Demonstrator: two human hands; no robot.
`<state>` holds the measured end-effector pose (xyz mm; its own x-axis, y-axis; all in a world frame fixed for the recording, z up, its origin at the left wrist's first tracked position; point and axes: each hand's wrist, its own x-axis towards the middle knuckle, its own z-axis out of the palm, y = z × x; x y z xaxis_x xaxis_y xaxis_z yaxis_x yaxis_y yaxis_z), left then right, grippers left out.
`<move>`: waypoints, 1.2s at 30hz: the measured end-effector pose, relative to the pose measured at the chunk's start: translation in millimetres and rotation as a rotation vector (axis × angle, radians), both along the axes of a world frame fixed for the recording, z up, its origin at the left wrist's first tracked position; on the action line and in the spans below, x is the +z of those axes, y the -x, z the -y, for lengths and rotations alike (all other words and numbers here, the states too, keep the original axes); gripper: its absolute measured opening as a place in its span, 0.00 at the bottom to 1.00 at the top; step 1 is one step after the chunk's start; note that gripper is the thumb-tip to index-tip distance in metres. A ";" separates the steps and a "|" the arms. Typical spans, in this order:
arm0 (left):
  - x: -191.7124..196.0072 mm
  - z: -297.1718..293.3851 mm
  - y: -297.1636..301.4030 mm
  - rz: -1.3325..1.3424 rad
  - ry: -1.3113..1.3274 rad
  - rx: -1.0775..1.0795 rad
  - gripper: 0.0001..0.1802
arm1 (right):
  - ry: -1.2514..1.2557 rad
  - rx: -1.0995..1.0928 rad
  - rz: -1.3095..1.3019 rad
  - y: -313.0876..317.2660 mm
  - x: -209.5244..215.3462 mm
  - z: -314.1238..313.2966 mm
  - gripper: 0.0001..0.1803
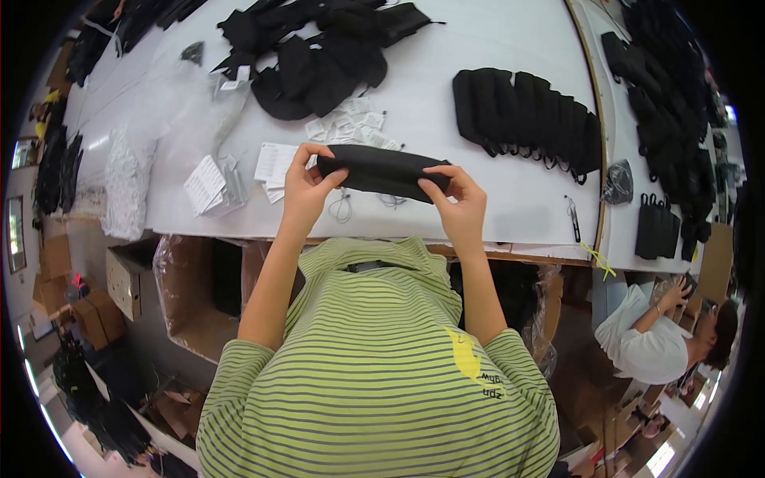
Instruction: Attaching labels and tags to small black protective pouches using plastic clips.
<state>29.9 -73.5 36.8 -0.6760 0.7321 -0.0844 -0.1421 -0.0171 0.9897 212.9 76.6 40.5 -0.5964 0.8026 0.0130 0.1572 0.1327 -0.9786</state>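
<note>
Both my hands hold a folded black fabric piece (pixel 382 169) just above the white table (pixel 494 103). My left hand (pixel 307 187) pinches its left end, thumb on top. My right hand (pixel 454 199) grips its right end from below. Under the piece lie thin white strings with small tags (pixel 343 209). White paper tags (pixel 275 166) lie just left of my left hand.
A row of folded black pieces (pixel 530 115) lies at the right. A loose heap of black fabric (pixel 319 52) sits at the back. Clear plastic bags (pixel 131 179) lie at the left. Small snips (pixel 574 219) rest near the edge. Another person (pixel 661 334) sits lower right. Cardboard boxes (pixel 191 295) stand under the table.
</note>
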 end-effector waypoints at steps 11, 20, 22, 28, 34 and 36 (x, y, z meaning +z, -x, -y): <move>-78.4 -124.1 0.7 0.332 0.303 -0.297 0.19 | 0.461 -0.741 -0.435 -101.8 -36.4 -137.9 0.12; -121.8 -244.9 -11.9 0.070 0.418 -0.351 0.36 | 0.185 -0.940 0.016 -229.2 -86.1 -391.2 0.22; -120.2 -262.0 -17.2 0.108 0.392 -0.333 0.38 | 0.184 -0.773 0.569 -243.4 -107.4 -407.3 0.26; -130.1 -287.2 -19.2 0.160 0.419 -0.357 0.45 | 0.383 -0.598 0.309 -205.4 -123.7 -385.3 0.29; -135.9 -284.4 -16.8 0.223 0.319 -0.388 0.45 | 0.468 -0.500 0.265 -160.8 -124.6 -306.7 0.28; -133.6 -270.8 -9.5 0.136 0.328 -0.439 0.43 | 0.455 -0.498 0.287 -165.3 -122.9 -284.9 0.29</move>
<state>39.3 197.3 -96.8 -0.2806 0.8631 -0.4199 -0.1928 0.3779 0.9055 378.2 361.5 -82.5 -0.0896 0.8679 -0.4885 0.3518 -0.4313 -0.8308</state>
